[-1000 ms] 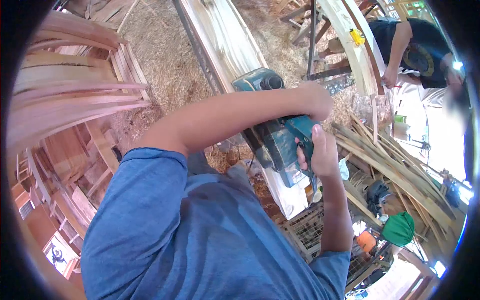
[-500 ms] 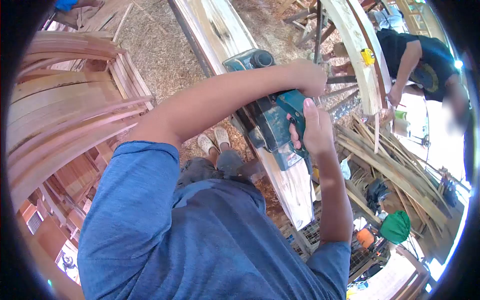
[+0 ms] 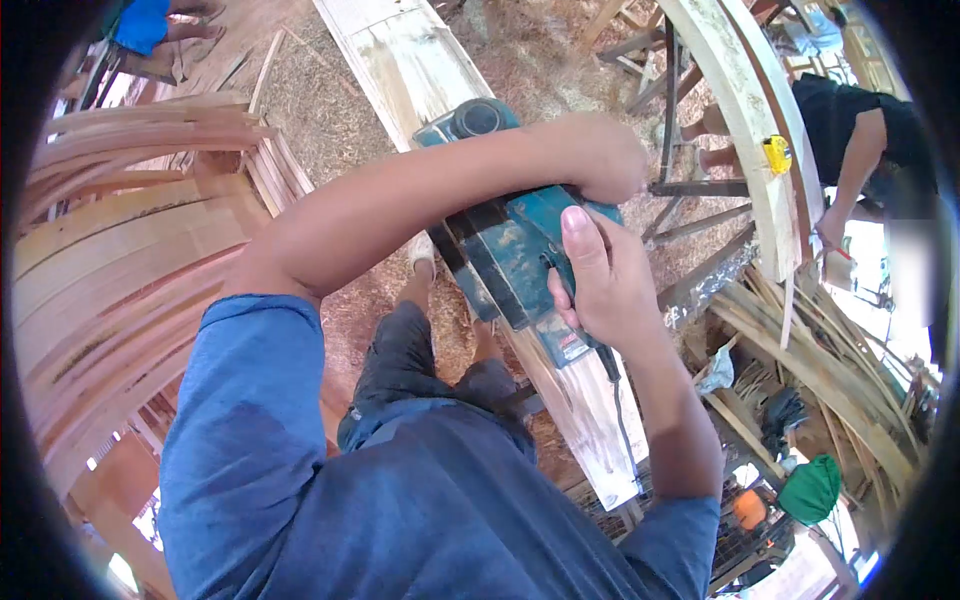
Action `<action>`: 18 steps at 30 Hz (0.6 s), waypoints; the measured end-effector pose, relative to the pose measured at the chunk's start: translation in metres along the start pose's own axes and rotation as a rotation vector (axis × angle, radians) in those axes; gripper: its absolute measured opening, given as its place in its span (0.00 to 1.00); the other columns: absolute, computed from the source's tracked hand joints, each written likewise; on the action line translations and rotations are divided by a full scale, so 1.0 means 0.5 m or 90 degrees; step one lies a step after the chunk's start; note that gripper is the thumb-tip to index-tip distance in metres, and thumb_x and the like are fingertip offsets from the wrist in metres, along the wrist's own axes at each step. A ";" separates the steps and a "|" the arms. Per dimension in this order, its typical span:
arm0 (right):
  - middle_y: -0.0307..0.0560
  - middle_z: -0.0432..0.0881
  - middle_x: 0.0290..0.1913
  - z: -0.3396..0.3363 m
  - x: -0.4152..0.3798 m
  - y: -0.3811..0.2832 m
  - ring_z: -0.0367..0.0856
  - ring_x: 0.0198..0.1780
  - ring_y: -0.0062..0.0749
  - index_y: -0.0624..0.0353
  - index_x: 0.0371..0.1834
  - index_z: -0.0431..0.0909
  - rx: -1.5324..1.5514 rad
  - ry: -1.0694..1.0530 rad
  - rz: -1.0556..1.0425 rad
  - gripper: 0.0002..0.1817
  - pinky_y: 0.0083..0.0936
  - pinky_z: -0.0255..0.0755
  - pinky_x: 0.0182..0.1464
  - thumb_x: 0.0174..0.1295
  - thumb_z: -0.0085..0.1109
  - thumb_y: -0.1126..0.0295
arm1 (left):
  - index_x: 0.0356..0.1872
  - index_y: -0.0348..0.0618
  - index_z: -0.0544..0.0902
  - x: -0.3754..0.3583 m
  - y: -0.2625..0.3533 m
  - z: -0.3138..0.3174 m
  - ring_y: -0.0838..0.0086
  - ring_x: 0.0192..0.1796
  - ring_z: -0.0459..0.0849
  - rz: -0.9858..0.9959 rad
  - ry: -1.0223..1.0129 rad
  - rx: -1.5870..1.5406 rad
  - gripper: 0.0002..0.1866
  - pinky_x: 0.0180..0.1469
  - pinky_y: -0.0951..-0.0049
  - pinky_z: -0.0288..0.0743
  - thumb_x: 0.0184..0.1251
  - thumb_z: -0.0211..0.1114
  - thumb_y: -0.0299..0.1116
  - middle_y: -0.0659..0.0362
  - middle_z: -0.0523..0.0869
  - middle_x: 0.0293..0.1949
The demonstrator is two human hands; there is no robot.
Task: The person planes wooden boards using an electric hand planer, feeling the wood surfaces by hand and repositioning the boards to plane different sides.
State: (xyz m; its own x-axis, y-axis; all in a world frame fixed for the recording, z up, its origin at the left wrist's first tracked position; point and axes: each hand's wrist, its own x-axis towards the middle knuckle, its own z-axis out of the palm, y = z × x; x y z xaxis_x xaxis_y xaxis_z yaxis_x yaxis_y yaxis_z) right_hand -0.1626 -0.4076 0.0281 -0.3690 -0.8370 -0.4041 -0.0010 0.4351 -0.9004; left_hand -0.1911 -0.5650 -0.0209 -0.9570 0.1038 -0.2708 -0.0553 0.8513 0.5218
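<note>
A teal electric planer (image 3: pixel 515 255) with a round dark knob at its far end lies on a long pale wooden plank (image 3: pixel 590 430). My right hand (image 3: pixel 610 280) is wrapped round its rear handle, thumb on top and fingertips showing through the grip. Across the tool's body reaches my left arm; my left hand (image 3: pixel 603 158) is closed at the planer's far side, its fingers mostly hidden. From the handle a dark power cord (image 3: pixel 622 420) runs down along the plank.
Curved boards (image 3: pixel 130 230) are stacked at left. At right stand a curved beam (image 3: pixel 745 110) with a yellow tape measure (image 3: pixel 777 154), scrap strips (image 3: pixel 820 370), and a person in black (image 3: pixel 850 140) holding something red. Shavings (image 3: pixel 320 110) cover the floor.
The planer and both hands have shifted slightly left in view. My legs have changed stance, with one shoe now beside the planer. The person at right has lowered an arm slightly.
</note>
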 end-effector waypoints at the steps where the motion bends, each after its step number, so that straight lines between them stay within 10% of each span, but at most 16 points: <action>1: 0.40 0.72 0.17 0.001 0.012 -0.002 0.67 0.14 0.21 0.64 0.36 0.74 -0.001 -0.005 0.006 0.30 0.22 0.62 0.18 0.79 0.43 0.44 | 0.40 0.34 0.88 -0.002 -0.011 -0.006 0.44 0.48 0.87 0.004 -0.003 -0.012 0.24 0.51 0.47 0.79 0.74 0.55 0.49 0.41 0.89 0.41; 18: 0.39 0.69 0.13 0.087 0.308 -0.139 0.66 0.13 0.20 0.64 0.29 0.74 -0.080 0.031 -0.033 0.32 0.25 0.60 0.18 0.80 0.41 0.45 | 0.40 0.33 0.87 0.033 -0.340 -0.141 0.40 0.43 0.86 0.132 0.047 0.135 0.21 0.51 0.44 0.78 0.74 0.53 0.43 0.39 0.88 0.39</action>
State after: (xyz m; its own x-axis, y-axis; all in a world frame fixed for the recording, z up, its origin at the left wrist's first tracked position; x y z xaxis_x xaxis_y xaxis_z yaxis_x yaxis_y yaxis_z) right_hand -0.1789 -0.5811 0.0217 -0.4101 -0.8435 -0.3469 -0.1368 0.4329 -0.8910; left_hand -0.2178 -0.7442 -0.0569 -0.9602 0.2555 -0.1124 0.1968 0.9052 0.3767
